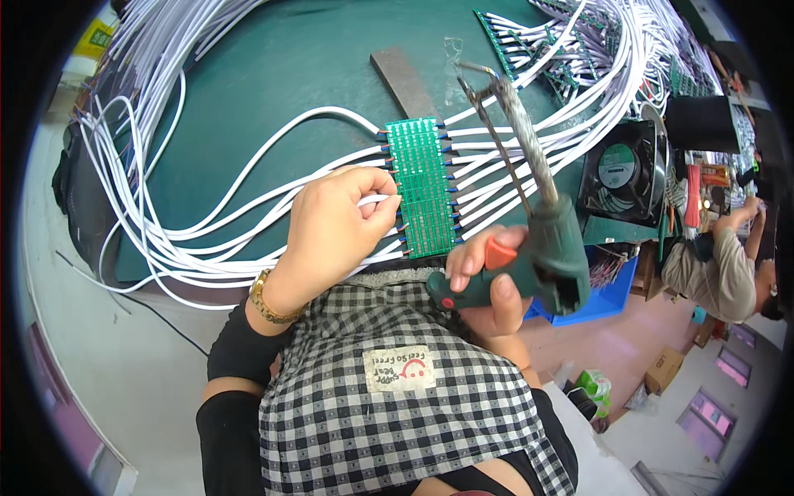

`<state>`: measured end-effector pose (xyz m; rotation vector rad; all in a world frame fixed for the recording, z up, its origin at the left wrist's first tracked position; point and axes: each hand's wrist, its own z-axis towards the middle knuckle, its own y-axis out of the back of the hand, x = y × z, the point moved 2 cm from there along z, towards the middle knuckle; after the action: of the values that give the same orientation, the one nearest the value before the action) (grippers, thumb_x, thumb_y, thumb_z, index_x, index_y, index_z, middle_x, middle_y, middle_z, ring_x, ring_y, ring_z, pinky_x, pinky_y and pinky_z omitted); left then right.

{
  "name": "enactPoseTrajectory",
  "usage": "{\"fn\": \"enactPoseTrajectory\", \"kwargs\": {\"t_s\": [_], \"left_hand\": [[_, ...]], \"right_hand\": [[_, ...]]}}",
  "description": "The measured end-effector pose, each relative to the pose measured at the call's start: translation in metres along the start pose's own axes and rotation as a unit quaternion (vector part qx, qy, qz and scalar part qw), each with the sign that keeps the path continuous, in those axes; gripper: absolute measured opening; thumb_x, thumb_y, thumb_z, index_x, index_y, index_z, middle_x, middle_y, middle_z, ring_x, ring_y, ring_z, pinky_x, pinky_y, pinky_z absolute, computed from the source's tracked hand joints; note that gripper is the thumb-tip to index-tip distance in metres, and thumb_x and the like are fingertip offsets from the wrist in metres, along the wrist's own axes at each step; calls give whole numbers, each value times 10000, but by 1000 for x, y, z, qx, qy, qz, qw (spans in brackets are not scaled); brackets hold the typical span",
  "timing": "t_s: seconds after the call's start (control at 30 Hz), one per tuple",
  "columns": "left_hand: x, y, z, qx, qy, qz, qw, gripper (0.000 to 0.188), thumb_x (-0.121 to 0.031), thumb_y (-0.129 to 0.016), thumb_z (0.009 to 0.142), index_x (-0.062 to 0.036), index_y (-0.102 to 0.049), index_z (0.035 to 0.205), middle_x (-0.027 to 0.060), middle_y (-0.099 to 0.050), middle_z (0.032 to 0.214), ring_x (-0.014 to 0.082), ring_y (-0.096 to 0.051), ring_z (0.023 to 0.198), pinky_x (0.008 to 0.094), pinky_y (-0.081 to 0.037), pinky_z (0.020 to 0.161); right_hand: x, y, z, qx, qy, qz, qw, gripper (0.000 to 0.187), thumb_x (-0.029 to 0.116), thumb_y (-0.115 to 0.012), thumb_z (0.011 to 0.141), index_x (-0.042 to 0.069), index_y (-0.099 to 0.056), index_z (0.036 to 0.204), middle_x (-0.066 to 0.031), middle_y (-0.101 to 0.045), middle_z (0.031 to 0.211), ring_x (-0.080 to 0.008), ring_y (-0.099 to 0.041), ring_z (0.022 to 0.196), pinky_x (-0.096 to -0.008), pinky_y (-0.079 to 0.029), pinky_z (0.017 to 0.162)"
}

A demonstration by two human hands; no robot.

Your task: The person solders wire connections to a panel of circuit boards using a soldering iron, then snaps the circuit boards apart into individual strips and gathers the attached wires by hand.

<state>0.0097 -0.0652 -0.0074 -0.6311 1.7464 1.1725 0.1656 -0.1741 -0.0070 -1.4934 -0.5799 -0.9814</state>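
Observation:
A panel of green circuit boards [420,178] lies on the green work surface in front of me, with white cables joined along both of its long edges. My left hand [331,215] pinches the end of one white cable [376,199] at the panel's left edge. Its wire tip is hidden by the fingers. In my right hand [500,289] is a dark green soldering gun [558,248] with a red trigger. The gun's metal tip [475,78] points up and away, raised over the cables right of the panel and apart from the boards.
A flat metal bar [395,74] lies just beyond the panel. Loose white cables [157,58] are heaped at the far left. More boards with cables [562,54] pile up at the far right. A black fan [616,169] stands right, above a blue bin [608,293]. Another person [711,269] sits farther right.

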Motion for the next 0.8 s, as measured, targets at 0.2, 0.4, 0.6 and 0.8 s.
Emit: {"fn": "enactPoseTrajectory", "kwargs": {"t_s": [0.2, 0.4, 0.6, 0.8], "left_hand": [[5, 2, 3, 10, -60, 40, 997, 105, -50, -683, 758, 6, -657, 843, 55, -645, 758, 76, -561, 625, 225, -437, 578], [0, 2, 0, 8, 8, 13, 1000, 78, -22, -660, 756, 6, -662, 829, 37, -633, 743, 61, -539, 625, 212, -421, 575], [3, 2, -1, -3, -16, -53, 998, 64, -25, -653, 765, 14, -649, 816, 14, -607, 710, 49, -510, 610, 212, -410, 564], [-1, 0, 2, 29, 4, 8, 1000, 55, -34, -651, 760, 5, -643, 799, 23, -601, 697, 53, -484, 578, 220, -391, 538]], "right_hand": [[0, 24, -40, -87, -37, -140, 986, 481, 312, -705, 809, 102, -406, 1122, -93, -509, 851, -187, -548, 696, -338, -461, 646], [10, 42, -66, 4, -72, -219, 973, 373, 90, -578, 868, 111, -424, 1208, -95, -521, 951, -179, -564, 840, -347, -494, 772], [20, 42, -75, 42, -78, -252, 964, 335, 37, -580, 841, 62, -450, 1148, -89, -546, 936, -168, -573, 806, -321, -493, 756], [23, 45, -79, -21, -142, -262, 954, 258, 79, -609, 809, 35, -517, 1045, -82, -588, 843, -153, -594, 742, -293, -496, 703]]}}
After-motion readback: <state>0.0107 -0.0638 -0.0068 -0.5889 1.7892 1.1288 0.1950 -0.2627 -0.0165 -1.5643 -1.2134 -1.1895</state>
